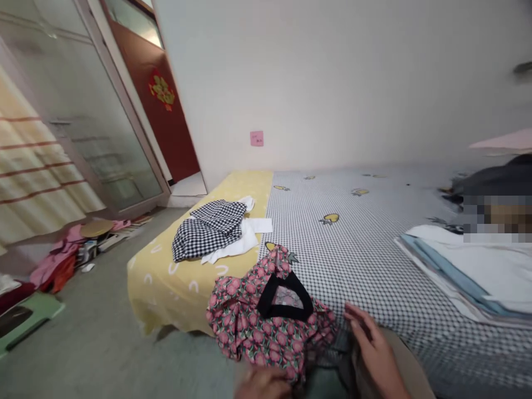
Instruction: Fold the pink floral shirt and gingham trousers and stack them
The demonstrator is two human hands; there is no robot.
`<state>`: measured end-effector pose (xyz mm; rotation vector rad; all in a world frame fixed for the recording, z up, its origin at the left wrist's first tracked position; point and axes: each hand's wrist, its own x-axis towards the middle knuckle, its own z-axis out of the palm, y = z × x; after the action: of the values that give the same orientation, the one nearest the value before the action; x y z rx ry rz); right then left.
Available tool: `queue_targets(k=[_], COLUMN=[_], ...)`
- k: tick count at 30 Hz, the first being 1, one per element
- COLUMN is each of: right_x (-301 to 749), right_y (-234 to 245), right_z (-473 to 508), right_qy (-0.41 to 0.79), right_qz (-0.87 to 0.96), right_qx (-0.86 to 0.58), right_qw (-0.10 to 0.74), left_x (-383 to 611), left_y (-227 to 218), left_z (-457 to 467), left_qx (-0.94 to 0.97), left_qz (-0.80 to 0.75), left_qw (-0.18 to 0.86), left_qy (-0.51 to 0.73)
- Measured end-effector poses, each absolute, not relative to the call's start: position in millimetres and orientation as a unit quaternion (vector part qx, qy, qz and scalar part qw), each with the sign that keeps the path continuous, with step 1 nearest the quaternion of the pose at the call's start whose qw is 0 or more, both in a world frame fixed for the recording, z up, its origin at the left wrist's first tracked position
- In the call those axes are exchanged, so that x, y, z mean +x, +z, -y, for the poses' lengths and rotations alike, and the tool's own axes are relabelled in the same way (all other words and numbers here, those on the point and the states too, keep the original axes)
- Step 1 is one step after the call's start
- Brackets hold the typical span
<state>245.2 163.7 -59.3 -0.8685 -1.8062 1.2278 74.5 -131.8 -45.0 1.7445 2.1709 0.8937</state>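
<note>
A pink floral garment (266,327) with a black neckline lies bunched at the near edge of the bed (366,249). My left hand (264,383) sits at the bottom of the view under the garment's lower hem, blurred, its fingers hidden. My right hand (372,346) rests just right of the garment, fingers stretched out and together, fingertips touching the fabric's right edge.
A black-and-white checked garment (208,227) and white cloth (245,238) lie on the yellow sheet part. Folded white and blue laundry (469,271) is stacked at right, by a person. Clutter (78,249) lines the floor beside the sliding glass door (83,122).
</note>
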Motion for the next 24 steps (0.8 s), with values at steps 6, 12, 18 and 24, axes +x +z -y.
queue_targets(k=[6, 12, 18, 24], right_x=[231.6, 199.5, 197.3, 198.1], right_y=[-56.3, -64.2, -74.1, -53.1], right_z=[-129.2, -120.9, -118.2, -113.0], right_qy=[0.606, 0.679, 0.712, 0.731], right_qz=[0.642, 0.6, 0.544, 0.557], right_qx=[-0.345, -0.351, -0.393, -0.36], right_qw=[0.318, 0.237, 0.206, 0.161], left_x=[33.4, 2.5, -14.7, -21.4], left_y=[17.9, 68.9, 54.1, 34.9], left_z=[133.4, 99.0, 88.2, 97.5], left_qx=[0.378, 0.371, 0.397, 0.336], left_qz=[-0.853, -0.886, -0.917, -0.898], left_qw=[-0.232, -0.26, -0.024, 0.003], left_qy=[0.273, 0.095, 0.017, 0.284])
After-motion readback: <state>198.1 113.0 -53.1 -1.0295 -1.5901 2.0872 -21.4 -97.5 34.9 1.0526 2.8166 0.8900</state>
